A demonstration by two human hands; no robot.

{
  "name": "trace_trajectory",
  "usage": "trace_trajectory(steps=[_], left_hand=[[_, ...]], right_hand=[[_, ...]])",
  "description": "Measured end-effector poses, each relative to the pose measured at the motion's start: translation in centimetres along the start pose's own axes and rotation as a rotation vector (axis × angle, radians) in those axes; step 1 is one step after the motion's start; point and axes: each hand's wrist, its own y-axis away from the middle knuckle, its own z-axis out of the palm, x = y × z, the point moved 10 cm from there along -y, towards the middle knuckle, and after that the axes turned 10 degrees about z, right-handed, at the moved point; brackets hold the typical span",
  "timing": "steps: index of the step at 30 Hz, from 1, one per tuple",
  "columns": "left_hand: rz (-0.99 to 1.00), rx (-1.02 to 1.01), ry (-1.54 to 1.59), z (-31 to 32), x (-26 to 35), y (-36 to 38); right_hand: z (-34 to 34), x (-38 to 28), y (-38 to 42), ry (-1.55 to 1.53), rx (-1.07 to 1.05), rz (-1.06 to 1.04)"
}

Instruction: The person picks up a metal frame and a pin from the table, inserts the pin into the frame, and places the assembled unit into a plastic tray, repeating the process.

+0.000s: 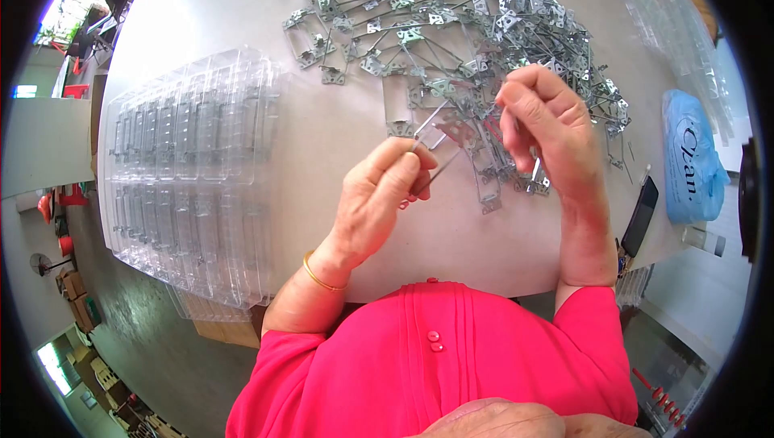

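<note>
My left hand (pixel 375 196) is closed round thin metal rods of a bracket piece (pixel 431 122), which stick out past the fingertips toward the pile. To its right my right hand (pixel 552 124) is raised over the pile's near edge, its thumb and forefinger pinched together; what they hold, if anything, is too small to make out. A large heap of metal brackets (pixel 411 33) with thin rods spreads over the table beyond both hands. A small metal part (pixel 536 178) shows just below my right palm.
Clear plastic trays (pixel 189 148) filled with rows of metal parts lie stacked at the left on the pale table (pixel 322 148). At the right are a blue plastic bag (pixel 692 156), a black phone (pixel 641 216) and clear plastic sleeves (pixel 677 35).
</note>
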Motion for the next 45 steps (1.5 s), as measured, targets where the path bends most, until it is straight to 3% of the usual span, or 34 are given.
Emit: trace_trajectory(steps=[3, 10, 16, 19, 21, 24, 27, 30, 41, 45], left_hand=[[-0.030, 0.055, 0.329, -0.4, -1.0, -0.4], [0.011, 0.044, 0.336, -0.7, -1.0, -0.6], [0.044, 0.115, 0.061, -1.0, 0.2, -0.2], [0.198, 0.109, -0.125, -1.3, 1.0, -0.3], [0.487, 0.027, -0.529, -0.6, 3.2, -0.2], [0.625, 0.014, -0.645, 0.1, 4.3, 0.0], [0.723, 0.014, -0.713, 0.4, 4.7, 0.2], [0.726, -0.076, -0.745, 1.2, 5.0, 0.3], [0.763, -0.094, -0.689, 1.4, 5.4, 0.5], [0.782, -0.150, -0.632, 2.0, 5.8, 0.5]], right_hand=[[1.2, 1.2, 0.3, 0.056, -0.085, 0.112], [3.5, 3.2, 0.8, 0.048, -0.236, 0.286], [3.7, 3.4, 0.8, 0.074, -0.243, 0.321], [3.4, 3.6, 0.6, 0.067, -0.254, 0.336], [3.4, 3.7, 0.5, 0.061, -0.260, 0.346], [3.4, 3.7, 0.4, 0.041, -0.271, 0.341], [3.5, 3.4, 0.6, 0.017, -0.283, 0.363], [3.4, 3.5, 0.4, 0.027, -0.285, 0.396], [4.1, 3.4, 0.5, -0.167, -0.483, 0.406], [3.9, 4.3, 0.7, -0.089, -0.465, 0.482]])
